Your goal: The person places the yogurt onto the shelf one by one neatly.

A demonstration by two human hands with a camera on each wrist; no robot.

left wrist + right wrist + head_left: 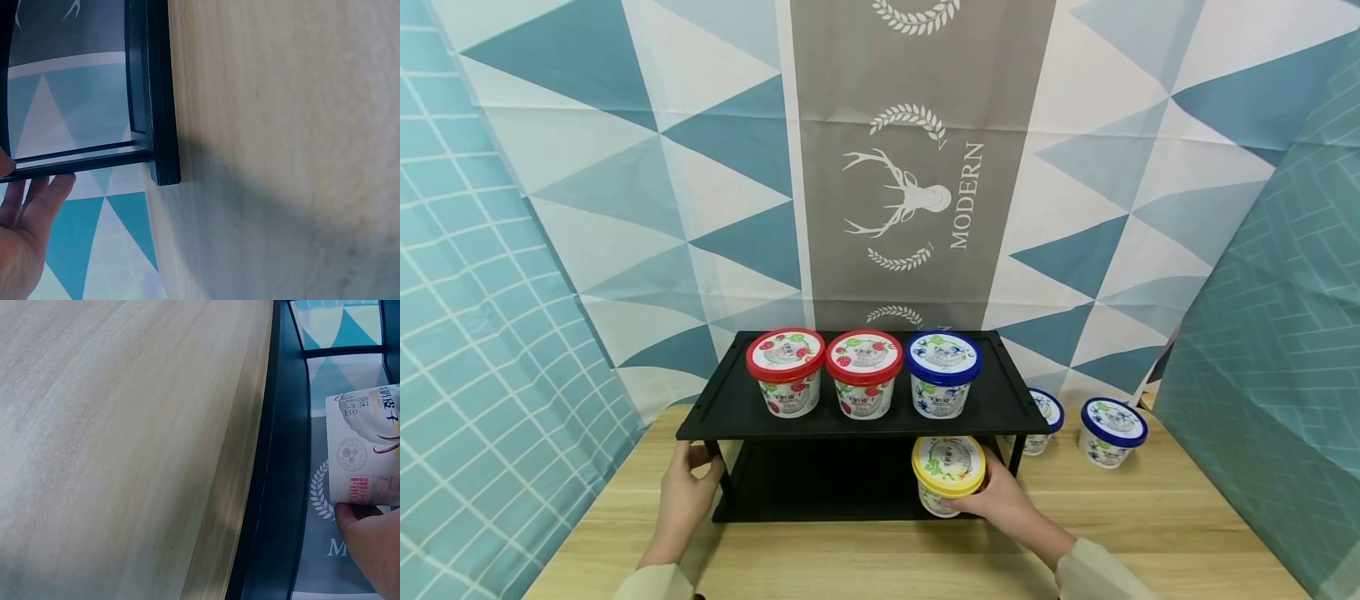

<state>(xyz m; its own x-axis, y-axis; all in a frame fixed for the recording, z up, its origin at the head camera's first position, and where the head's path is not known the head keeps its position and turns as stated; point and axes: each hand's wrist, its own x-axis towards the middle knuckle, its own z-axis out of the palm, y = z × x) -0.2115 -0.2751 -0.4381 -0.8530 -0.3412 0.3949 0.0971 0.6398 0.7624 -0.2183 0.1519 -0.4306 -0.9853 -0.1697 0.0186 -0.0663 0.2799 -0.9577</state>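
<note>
A black two-tier rack [718,410] stands on the wooden table. At its left front leg [81,167], my left hand [685,492] grips with the thumb on one side and fingers on the other. In the right part of the lower shelf [820,483], my right hand [1000,496] holds a paper tub with a yellow lid [949,467] from its right side. The right wrist view shows the white printed wall of this tub [362,450] above the lower shelf, tipped sideways by the camera angle. Whether its base touches the shelf I cannot tell.
Along the upper shelf stand two red-lidded tubs [786,371] and a blue-lidded tub [943,372]. Two more blue-lidded tubs [1108,432] are on the table right of the rack, one partly hidden behind it. A patterned curtain [722,208] hangs behind.
</note>
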